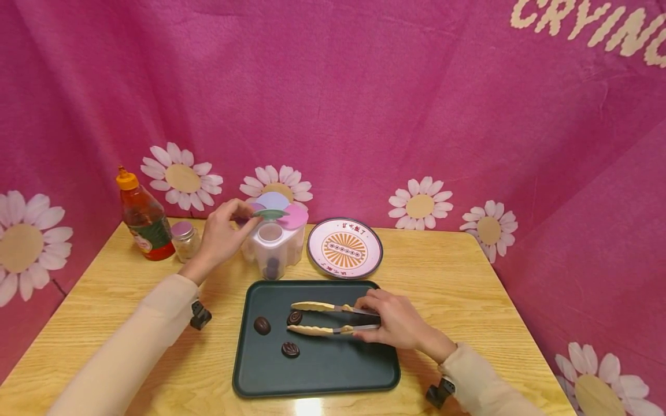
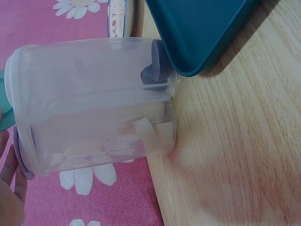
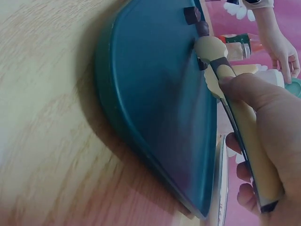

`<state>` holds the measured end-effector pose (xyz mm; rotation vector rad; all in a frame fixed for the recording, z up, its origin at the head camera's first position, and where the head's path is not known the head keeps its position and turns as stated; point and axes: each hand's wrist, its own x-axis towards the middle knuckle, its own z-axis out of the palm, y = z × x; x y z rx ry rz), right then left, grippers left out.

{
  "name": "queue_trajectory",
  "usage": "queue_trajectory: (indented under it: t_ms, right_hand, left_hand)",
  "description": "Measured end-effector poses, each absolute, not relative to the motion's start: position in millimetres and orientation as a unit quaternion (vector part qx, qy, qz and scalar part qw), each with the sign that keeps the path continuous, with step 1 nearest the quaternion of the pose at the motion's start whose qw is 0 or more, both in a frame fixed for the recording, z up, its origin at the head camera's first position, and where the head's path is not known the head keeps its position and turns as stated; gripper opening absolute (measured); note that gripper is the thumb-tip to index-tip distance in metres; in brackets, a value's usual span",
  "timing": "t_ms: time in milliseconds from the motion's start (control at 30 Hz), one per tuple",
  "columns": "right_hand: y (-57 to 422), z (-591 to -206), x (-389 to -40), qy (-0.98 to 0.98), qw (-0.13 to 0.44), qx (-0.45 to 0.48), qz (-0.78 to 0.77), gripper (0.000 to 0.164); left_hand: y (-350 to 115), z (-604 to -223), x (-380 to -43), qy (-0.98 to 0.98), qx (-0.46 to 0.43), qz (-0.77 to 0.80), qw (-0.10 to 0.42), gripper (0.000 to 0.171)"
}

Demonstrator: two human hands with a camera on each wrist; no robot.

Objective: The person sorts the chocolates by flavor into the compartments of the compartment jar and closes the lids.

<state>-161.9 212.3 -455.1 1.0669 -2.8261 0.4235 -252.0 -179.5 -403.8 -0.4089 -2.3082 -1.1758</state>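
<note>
My left hand (image 1: 222, 232) pinches the raised green lid (image 1: 273, 214) of a clear plastic container (image 1: 276, 247) with several compartments. Below that lid the round opening is uncovered, and dark pieces (image 2: 160, 63) lie at the bottom of the compartment. My right hand (image 1: 392, 318) grips a pair of tongs (image 1: 312, 331) with cream tips, held low over a dark green tray (image 1: 333, 372). Between the spread tips is a round dark chocolate (image 1: 295, 317). Two more chocolates lie on the tray: an oval one (image 1: 262, 325) to the left and a leaf-patterned one (image 1: 290, 349) nearer me.
A patterned plate (image 1: 317, 254) stands behind the tray, right of the container. At the back left are a sauce bottle (image 1: 145, 222) with an orange cap and a small jar (image 1: 185, 240) with a purple lid. A pink cloth (image 1: 338, 104) hangs behind the wooden table (image 1: 442, 254).
</note>
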Motion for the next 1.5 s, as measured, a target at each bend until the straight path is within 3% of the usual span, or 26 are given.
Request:
queue_trajectory:
  t_ms: [367, 1200, 1500]
  right_hand:
    - [212.0, -457.3, -163.2, -0.926, 0.027, 0.344, 0.155, 0.038]
    - [210.0, -383.1, -208.8, -0.909, 0.171, 0.338, 0.175, 0.05]
    - [183.7, -369.0, -227.0, -0.9, 0.179, 0.345, 0.199, 0.048]
  left_hand:
    - [-179.2, -405.2, -253.7, -0.849, -0.154, -0.432, 0.263, 0.021]
    - [-178.6, -403.1, -251.5, -0.859, -0.138, -0.43, 0.24, 0.021]
    - [-179.2, -402.5, -251.8, -0.858, -0.14, -0.429, 0.246, 0.021]
